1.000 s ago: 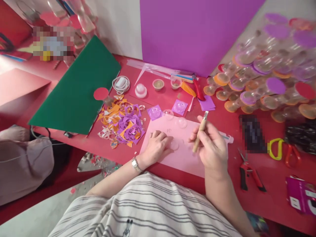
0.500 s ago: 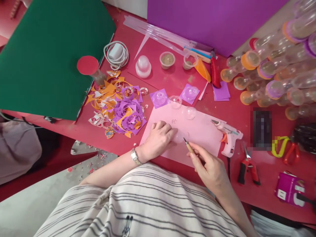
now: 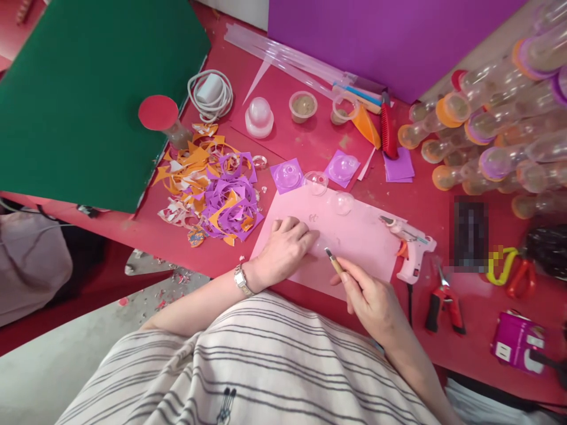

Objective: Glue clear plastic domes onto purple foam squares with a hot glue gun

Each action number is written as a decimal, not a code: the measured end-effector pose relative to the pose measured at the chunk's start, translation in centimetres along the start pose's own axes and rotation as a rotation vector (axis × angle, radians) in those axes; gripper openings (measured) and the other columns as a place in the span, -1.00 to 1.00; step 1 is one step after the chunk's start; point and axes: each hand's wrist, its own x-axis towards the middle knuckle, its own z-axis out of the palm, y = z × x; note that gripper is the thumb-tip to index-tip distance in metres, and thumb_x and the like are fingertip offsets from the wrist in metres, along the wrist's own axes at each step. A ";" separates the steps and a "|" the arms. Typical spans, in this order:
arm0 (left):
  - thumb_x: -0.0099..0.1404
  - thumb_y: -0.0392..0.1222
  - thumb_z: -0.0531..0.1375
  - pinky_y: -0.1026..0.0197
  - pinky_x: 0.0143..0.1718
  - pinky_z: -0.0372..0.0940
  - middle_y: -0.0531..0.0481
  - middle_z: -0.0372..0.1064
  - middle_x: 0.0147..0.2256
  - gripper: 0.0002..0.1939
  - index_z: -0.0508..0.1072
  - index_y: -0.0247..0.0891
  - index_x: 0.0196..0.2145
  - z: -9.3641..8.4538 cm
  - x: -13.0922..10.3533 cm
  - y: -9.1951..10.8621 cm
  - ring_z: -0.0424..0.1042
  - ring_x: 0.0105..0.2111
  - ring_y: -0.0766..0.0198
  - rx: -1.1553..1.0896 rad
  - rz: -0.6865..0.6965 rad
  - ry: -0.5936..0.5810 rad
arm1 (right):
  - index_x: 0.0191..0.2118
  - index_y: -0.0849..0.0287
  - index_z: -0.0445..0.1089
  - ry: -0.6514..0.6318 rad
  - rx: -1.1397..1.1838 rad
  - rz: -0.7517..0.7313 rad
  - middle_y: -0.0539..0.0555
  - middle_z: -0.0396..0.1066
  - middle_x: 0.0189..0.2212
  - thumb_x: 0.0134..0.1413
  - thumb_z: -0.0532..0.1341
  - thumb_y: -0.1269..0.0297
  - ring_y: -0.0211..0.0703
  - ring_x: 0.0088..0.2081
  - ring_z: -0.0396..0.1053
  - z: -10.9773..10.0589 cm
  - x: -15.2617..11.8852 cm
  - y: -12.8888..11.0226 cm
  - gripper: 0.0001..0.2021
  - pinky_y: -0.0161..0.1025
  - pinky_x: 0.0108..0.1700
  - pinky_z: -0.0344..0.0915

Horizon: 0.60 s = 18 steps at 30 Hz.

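Observation:
My left hand rests on the pink sheet, its fingers curled against a clear plastic dome that is hard to make out. My right hand grips a wooden-handled craft knife, its metal tip pointing up and left, close to the dome's right side. Beyond the hands, another clear dome lies on the sheet and a clear ring-like piece sits at its far edge. Two purple squares, one at left and one at right, carry clear domes.
Purple and orange paper scraps are heaped at left, beside a red-topped clear bottle. A glue gun and red-handled pliers lie at right. Clear bottles are stacked behind. Small cups stand farther back.
My right hand has brought the knife tip slightly left, nearer the dome. My left hand stays in nearly the same place. The whole view has shifted a little.

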 end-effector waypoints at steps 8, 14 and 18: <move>0.33 0.03 0.23 0.04 -0.12 0.11 -0.15 0.43 -0.15 -0.59 0.41 -0.25 0.03 0.1 -0.4 -0.4 0.28 -0.09 0.04 0.013 0.020 0.196 | -0.06 0.11 0.38 0.134 0.107 0.044 0.04 0.54 -0.42 0.26 0.09 0.12 -0.28 -0.59 0.38 0.2 -0.3 0.5 -0.74 -0.35 -0.52 0.38; 0.38 0.04 0.16 0.04 -0.10 0.11 -0.15 0.45 -0.14 -0.61 0.41 -0.25 0.04 0.1 -0.3 -0.4 0.30 -0.07 0.06 0.022 0.054 0.332 | -0.16 0.10 0.37 0.388 -0.118 -0.058 0.11 0.53 -0.32 0.22 0.13 0.17 -0.16 -0.37 0.47 0.7 0.4 2.6 -0.83 -0.25 -0.32 0.44; 0.37 0.03 0.18 0.05 -0.07 0.10 -0.14 0.47 -0.15 -0.62 0.43 -0.27 0.01 0.2 -0.2 -0.2 0.33 -0.07 0.07 0.012 0.067 0.335 | -0.15 0.13 0.37 0.487 -0.251 -0.104 0.10 0.47 -0.36 0.25 0.11 0.21 -0.19 -0.41 0.42 0.9 1.0 3.8 -0.83 -0.26 -0.32 0.42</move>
